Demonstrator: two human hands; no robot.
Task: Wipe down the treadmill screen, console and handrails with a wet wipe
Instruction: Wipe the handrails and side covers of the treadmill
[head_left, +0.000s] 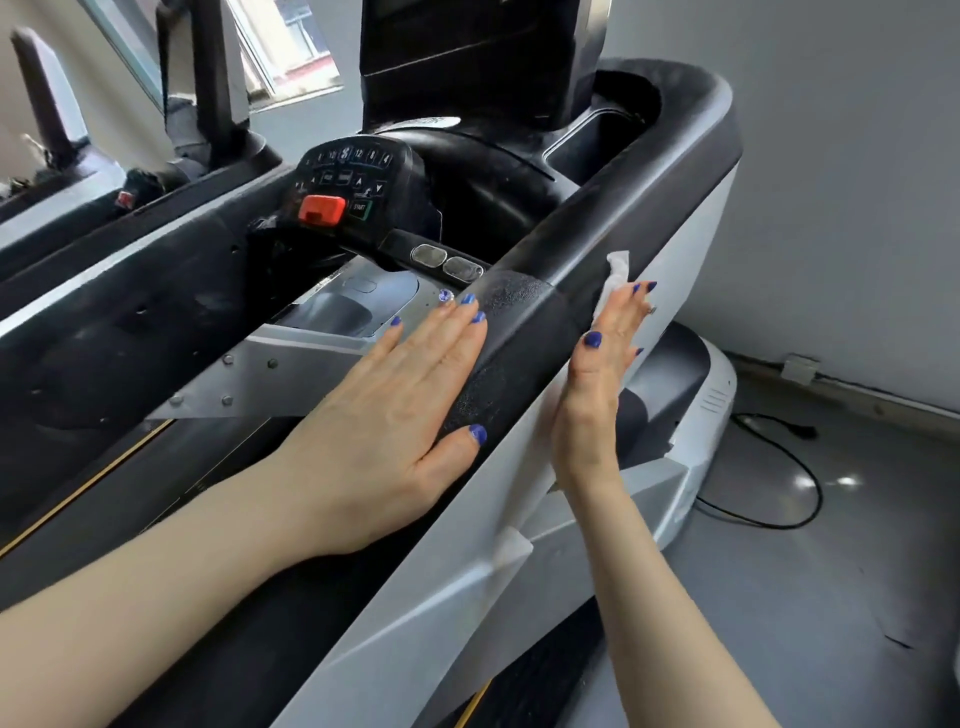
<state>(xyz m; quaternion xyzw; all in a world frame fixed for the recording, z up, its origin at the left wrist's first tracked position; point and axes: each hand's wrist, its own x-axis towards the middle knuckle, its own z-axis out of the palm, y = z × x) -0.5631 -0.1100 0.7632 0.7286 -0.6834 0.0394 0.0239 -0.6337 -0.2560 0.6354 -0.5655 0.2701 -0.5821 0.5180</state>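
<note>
One crumpled white wet wipe (615, 278), pressed against the right outer side of one thick black padded handrail (582, 249) running near-left to far-right. Right hand (597, 384) flat, fingers straight on the wipe; left hand (400, 400) open, palm resting on the rail's inner side. Beyond, left: one black keypad console (358, 182) with one red stop button (321, 209).

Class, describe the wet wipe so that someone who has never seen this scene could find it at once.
Start at the thick black handrail running along the treadmill's right side. On its outer side, the right hand presses flat toward the white side panel. The wet wipe is the small crumpled white sheet poking out above those fingertips, the only soft, wrinkled thing among hard plastic.
</note>
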